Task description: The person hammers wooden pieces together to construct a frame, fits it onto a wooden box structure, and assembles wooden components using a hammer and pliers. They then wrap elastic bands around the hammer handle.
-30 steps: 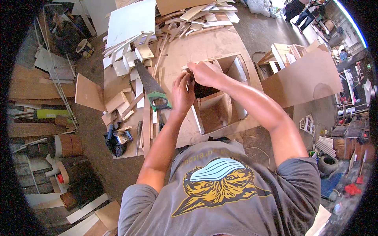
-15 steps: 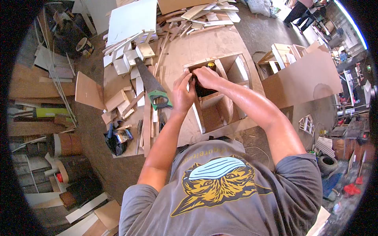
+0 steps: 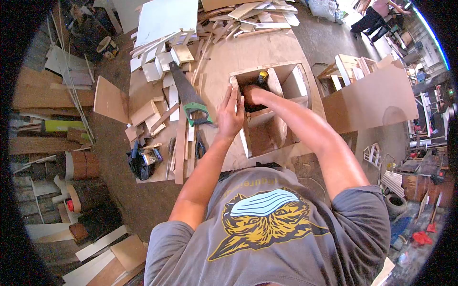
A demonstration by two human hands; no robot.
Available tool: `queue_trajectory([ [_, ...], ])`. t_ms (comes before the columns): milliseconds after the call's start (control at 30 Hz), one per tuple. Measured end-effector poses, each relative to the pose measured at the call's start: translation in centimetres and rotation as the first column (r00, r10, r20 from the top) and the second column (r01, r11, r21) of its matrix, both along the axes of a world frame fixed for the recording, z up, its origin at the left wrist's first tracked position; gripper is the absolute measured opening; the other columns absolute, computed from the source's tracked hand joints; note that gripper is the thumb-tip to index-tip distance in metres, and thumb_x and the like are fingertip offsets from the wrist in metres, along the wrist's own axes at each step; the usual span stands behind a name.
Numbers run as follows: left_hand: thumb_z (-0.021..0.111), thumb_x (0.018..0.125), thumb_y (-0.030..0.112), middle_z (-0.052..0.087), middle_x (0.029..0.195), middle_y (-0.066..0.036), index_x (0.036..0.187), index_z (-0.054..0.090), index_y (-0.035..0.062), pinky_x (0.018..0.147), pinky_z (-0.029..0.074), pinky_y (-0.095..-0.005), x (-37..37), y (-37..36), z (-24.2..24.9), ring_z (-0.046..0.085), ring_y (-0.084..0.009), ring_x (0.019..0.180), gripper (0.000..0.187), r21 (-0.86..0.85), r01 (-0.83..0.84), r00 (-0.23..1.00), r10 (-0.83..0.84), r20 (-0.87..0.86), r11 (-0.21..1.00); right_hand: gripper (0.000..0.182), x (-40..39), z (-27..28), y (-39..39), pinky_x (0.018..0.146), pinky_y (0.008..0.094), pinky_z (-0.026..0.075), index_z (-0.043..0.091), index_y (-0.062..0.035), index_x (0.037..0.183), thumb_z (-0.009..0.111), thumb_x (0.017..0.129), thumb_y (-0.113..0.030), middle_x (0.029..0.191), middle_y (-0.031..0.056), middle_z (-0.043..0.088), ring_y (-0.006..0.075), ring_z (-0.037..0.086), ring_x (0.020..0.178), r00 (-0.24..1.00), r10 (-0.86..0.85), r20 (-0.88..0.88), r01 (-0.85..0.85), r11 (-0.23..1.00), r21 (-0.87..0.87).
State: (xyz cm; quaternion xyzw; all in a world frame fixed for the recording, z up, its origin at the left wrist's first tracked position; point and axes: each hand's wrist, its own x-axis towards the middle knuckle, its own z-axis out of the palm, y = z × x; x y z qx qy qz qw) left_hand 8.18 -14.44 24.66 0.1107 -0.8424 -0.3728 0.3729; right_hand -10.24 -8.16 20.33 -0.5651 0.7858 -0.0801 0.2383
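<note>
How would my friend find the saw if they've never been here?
Start at the big brown table, then find the wooden box on it. Left of the left hand at that box lies the saw, beside some wood scraps. Its green and black handle stands out from the brown and pale wood.

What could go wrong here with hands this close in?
The right hand, down inside the wooden box, might scrape on its edges.
It could also knock the yellow-topped object beside it in that compartment.
The saw lies with its green handle close to the left hand, so an outward swing may bump it.
</note>
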Motion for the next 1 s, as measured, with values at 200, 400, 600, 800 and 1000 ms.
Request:
queue_trajectory([
  [200,0.062,0.100,0.014,0.054,0.142,-0.031,0.146,0.049,-0.0013,0.104,0.049,-0.0477,1.7,0.3,-0.3,0.056,-0.0480,0.128,0.050,0.070,0.061,0.998,-0.062,0.020,0.996,0.023,0.6,4.5,0.9,0.083,0.0527,0.056,0.073,0.0054,0.090,0.059,0.082,-0.012,0.097,0.0283,0.071,0.0466,0.070,0.092,0.954,-0.272,-0.122,0.264,0.961,-0.080],
  [400,0.062,0.099,0.012,0.059,0.136,-0.029,0.143,0.051,-0.0029,0.106,0.047,-0.0458,5.1,-0.2,-0.9,0.058,-0.0466,0.124,0.047,0.257,0.120,0.984,-0.150,0.098,0.959,0.023,6.4,14.1,2.0,0.087,0.0507,0.055,0.072,-0.0033,0.101,0.061,0.088,-0.019,0.096,0.0246,0.072,0.0425,0.070,0.095,0.882,-0.469,0.048,0.442,0.786,-0.433],
  [600,0.067,0.095,0.017,0.066,0.122,-0.029,0.126,0.062,-0.0053,0.100,0.049,-0.0461,9.8,-3.2,-5.0,0.062,-0.0453,0.116,0.039,0.282,0.038,0.983,-0.086,0.161,0.959,0.018,14.4,13.2,-1.4,0.076,0.0448,0.057,0.072,-0.0054,0.097,0.066,0.091,-0.021,0.091,0.0154,0.074,0.0359,0.072,0.085,0.904,-0.423,-0.053,0.298,0.717,-0.631],
  [800,0.072,0.089,0.020,0.071,0.102,-0.026,0.109,0.070,-0.0002,0.084,0.054,-0.0488,19.0,-7.9,-9.7,0.068,-0.0433,0.098,0.028,0.247,-0.225,0.770,0.017,0.638,0.942,0.021,20.7,5.6,-5.4,0.079,0.0483,0.055,0.071,-0.0049,0.099,0.067,0.088,-0.022,0.096,0.0190,0.072,0.0379,0.070,0.091,0.928,-0.345,0.140,0.372,0.865,-0.337],
  [1000,0.071,0.089,0.020,0.070,0.094,-0.027,0.102,0.069,-0.0029,0.079,0.053,-0.0517,24.3,-8.6,-17.8,0.068,-0.0444,0.091,0.026,0.289,-0.363,0.706,0.059,0.705,0.886,0.040,23.9,-5.6,-6.3,0.093,0.0477,0.053,0.068,-0.0037,0.114,0.072,0.085,-0.031,0.113,0.0229,0.070,0.0411,0.068,0.106,0.888,-0.325,0.324,0.311,0.945,0.098],
])
